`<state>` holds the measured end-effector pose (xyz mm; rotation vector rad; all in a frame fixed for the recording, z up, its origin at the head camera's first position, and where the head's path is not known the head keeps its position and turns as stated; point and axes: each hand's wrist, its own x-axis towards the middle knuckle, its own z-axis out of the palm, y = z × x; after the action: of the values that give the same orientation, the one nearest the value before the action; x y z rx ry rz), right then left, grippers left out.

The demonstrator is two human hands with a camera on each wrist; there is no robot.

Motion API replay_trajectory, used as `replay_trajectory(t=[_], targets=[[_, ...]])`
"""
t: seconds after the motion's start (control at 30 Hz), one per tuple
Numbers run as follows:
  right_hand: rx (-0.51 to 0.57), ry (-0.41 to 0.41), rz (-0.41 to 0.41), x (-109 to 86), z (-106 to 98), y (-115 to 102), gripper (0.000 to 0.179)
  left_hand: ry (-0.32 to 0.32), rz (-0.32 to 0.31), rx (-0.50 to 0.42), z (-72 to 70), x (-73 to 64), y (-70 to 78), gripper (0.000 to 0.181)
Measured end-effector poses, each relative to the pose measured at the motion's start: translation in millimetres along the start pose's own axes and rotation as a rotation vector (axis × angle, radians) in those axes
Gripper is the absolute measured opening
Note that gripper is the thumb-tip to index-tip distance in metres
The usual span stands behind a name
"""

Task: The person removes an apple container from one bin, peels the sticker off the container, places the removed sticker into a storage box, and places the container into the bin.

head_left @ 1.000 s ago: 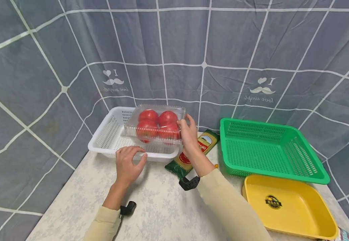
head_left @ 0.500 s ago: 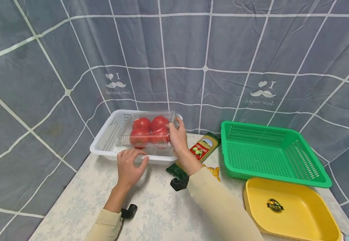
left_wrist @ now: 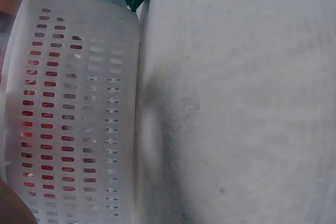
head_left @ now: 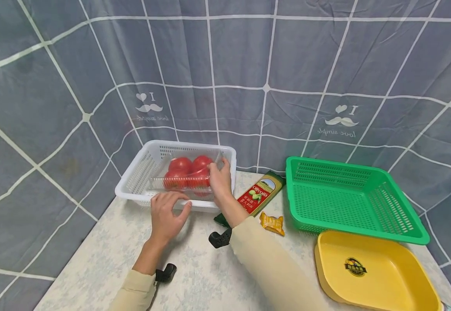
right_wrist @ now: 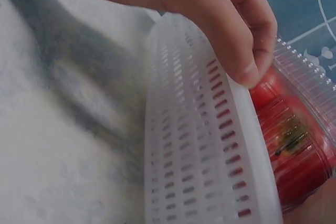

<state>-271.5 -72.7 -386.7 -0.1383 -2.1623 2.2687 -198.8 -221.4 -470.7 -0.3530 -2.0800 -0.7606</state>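
A clear plastic box of tomatoes (head_left: pixel 180 178) sits inside the white perforated basket (head_left: pixel 130 179), tilted slightly. My right hand (head_left: pixel 220 181) grips the box's right end, its fingers down within the basket's right side. With curled fingers and thumb, my left hand (head_left: pixel 167 216) holds the front rim of the basket. In the right wrist view that same left hand (right_wrist: pixel 210 19) has its thumb tip at the rim, beside the red tomatoes (right_wrist: pixel 294 150). The left wrist view shows the basket's slotted front wall (left_wrist: pixel 79 108), with red showing through the holes.
A green-and-gold Olivoilà packet (head_left: pixel 257 194) lies right of the white basket, with a small yellow-wrapped snack (head_left: pixel 273 223) near it. Farther right stand a green perforated basket (head_left: pixel 334 198) and a yellow tub (head_left: pixel 389 276). A grey grid-patterned curtain (head_left: pixel 241 65) hangs close behind.
My right hand has moved the tomato box left and down into the white basket. The left hand has stayed at the front rim. The yellow snack is now uncovered from behind my right arm.
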Motion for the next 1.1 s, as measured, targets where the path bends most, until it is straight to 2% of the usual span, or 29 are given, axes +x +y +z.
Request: replay_trajectory(t=[0.33, 0.6, 0.77, 0.97, 1.1], targets=[[0.008, 0.001, 0.039, -1.6, 9, 7, 0.066, -0.022, -0.007, -0.005, -4.4, 1.8, -0.2, 0.013], [-0.053, -0.041, 0.073, 0.8, 12, 5, 0.06, -0.009, -0.007, -0.022, -4.4, 2.9, -0.5, 0.011], [-0.062, -0.069, 0.091, 3.5, 10, 8, 0.055, -0.001, 0.003, -0.017, -3.4, 2.9, -0.3, 0.012], [-0.019, -0.087, 0.138, 7.5, 5, 11, 0.053, -0.02, -0.003, -0.01, -4.6, 3.0, 0.9, 0.013], [-0.051, -0.098, 0.156, 8.9, 4, 11, 0.056, -0.018, -0.001, -0.01, -4.1, 2.3, 0.5, 0.014]])
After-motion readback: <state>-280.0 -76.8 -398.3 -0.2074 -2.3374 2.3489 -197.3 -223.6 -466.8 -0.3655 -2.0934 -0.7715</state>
